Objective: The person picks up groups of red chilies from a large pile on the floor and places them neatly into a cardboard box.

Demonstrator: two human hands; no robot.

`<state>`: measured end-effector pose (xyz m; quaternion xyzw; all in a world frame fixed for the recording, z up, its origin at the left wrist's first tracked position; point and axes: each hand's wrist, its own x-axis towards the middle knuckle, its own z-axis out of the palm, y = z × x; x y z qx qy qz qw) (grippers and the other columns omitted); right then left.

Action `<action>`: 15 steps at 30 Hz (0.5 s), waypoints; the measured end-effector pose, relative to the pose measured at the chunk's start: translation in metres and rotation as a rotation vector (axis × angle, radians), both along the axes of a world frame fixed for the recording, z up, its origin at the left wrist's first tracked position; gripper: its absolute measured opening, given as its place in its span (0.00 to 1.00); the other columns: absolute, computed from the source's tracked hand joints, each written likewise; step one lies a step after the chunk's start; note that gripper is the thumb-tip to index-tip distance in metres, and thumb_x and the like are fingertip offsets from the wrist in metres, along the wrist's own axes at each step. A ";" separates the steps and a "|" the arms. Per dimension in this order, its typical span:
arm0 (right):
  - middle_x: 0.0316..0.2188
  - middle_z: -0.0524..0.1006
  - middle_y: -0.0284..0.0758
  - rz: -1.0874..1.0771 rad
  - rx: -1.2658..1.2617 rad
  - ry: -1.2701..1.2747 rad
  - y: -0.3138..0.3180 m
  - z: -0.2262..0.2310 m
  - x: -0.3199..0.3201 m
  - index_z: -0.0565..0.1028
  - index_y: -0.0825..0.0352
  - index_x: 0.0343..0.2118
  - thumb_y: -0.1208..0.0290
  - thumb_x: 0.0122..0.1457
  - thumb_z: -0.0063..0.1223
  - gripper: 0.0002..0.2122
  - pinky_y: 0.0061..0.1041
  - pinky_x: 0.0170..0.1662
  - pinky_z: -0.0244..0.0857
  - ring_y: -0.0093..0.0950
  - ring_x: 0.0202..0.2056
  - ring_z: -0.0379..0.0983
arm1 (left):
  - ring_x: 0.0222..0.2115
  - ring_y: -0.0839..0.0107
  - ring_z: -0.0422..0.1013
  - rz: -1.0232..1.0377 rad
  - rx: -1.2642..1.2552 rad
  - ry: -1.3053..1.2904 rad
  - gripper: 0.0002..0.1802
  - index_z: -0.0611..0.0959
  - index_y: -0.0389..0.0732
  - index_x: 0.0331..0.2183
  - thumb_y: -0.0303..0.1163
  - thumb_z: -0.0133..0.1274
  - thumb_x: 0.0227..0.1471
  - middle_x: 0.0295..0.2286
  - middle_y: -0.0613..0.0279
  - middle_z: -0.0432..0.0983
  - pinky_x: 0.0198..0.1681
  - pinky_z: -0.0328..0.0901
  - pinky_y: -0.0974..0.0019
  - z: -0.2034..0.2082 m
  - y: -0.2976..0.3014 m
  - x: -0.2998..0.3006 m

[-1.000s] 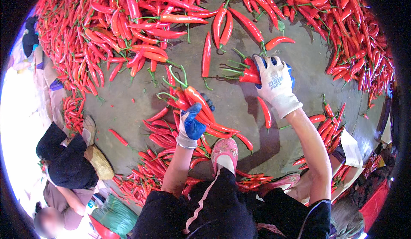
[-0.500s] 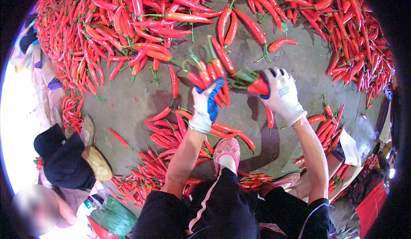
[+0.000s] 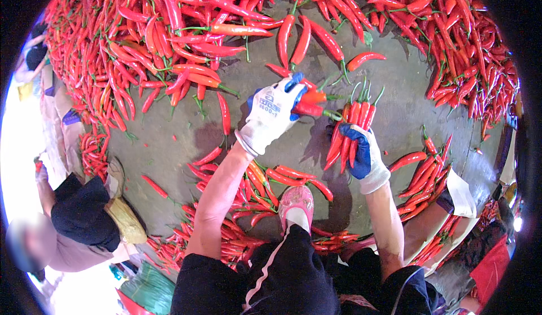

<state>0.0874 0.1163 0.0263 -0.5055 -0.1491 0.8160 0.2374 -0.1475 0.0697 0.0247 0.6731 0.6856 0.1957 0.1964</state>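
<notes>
Both my hands wear white gloves with blue coating. My left hand point(image 3: 270, 114) is closed round a few red chili peppers point(image 3: 310, 108), their green stems pointing right. Its glove back faces up, so part of the grip is hidden. Close by on the right, my right hand point(image 3: 366, 160) grips a bunch of red chili peppers point(image 3: 353, 115), stems up and away from me, tips below. Loose chilies point(image 3: 329, 39) lie on the grey floor point(image 3: 395, 89) just beyond both hands.
Large chili heaps rise at the far left point(image 3: 141, 49) and far right point(image 3: 451, 38). Smaller piles lie by my pink shoe point(image 3: 296, 205) and at the right, near a sack point(image 3: 426, 230). Another person point(image 3: 84, 219) sits at the left edge.
My left hand has turned its back upward, its chilies now pointing right. My right hand has come nearer to me and turned, its bunch now upright with stems away.
</notes>
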 end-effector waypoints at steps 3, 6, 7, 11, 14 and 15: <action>0.29 0.76 0.31 -0.091 0.112 -0.067 0.000 0.004 0.004 0.74 0.68 0.37 0.78 0.49 0.54 0.10 0.24 0.38 0.68 0.25 0.31 0.74 | 0.41 0.58 0.72 -0.060 -0.107 0.159 0.36 0.73 0.46 0.48 0.31 0.65 0.32 0.46 0.56 0.70 0.40 0.69 0.57 0.001 -0.016 0.003; 0.32 0.75 0.33 -0.140 0.155 -0.090 0.005 -0.006 0.025 0.72 0.67 0.40 0.78 0.50 0.51 0.12 0.29 0.41 0.70 0.28 0.34 0.74 | 0.38 0.57 0.73 -0.032 -0.184 0.182 0.40 0.70 0.46 0.52 0.31 0.65 0.33 0.41 0.55 0.70 0.39 0.69 0.57 0.004 -0.030 0.010; 0.32 0.75 0.33 -0.129 0.154 -0.106 0.007 -0.005 0.029 0.72 0.67 0.41 0.78 0.50 0.52 0.13 0.29 0.41 0.70 0.28 0.34 0.74 | 0.36 0.58 0.71 -0.054 -0.215 0.184 0.48 0.61 0.44 0.58 0.33 0.65 0.35 0.39 0.54 0.69 0.39 0.68 0.58 0.002 -0.031 0.010; 0.31 0.75 0.33 -0.158 0.125 -0.107 0.015 0.002 0.024 0.72 0.68 0.40 0.79 0.49 0.53 0.13 0.26 0.38 0.69 0.27 0.32 0.74 | 0.36 0.58 0.72 0.037 -0.357 0.237 0.55 0.52 0.40 0.62 0.32 0.63 0.37 0.36 0.53 0.70 0.38 0.68 0.58 0.017 -0.014 0.020; 0.30 0.75 0.32 -0.119 0.127 -0.099 0.020 0.001 0.019 0.72 0.68 0.40 0.79 0.48 0.54 0.14 0.25 0.37 0.68 0.27 0.31 0.73 | 0.35 0.60 0.72 0.004 -0.330 0.321 0.54 0.52 0.38 0.62 0.33 0.63 0.37 0.36 0.53 0.70 0.36 0.69 0.58 0.016 -0.004 0.019; 0.30 0.75 0.32 -0.108 0.119 -0.083 0.021 0.002 0.017 0.72 0.68 0.40 0.79 0.48 0.54 0.14 0.26 0.37 0.69 0.27 0.31 0.73 | 0.33 0.62 0.72 -0.046 -0.308 0.374 0.52 0.55 0.36 0.61 0.34 0.63 0.37 0.35 0.54 0.70 0.33 0.69 0.59 0.023 -0.001 0.019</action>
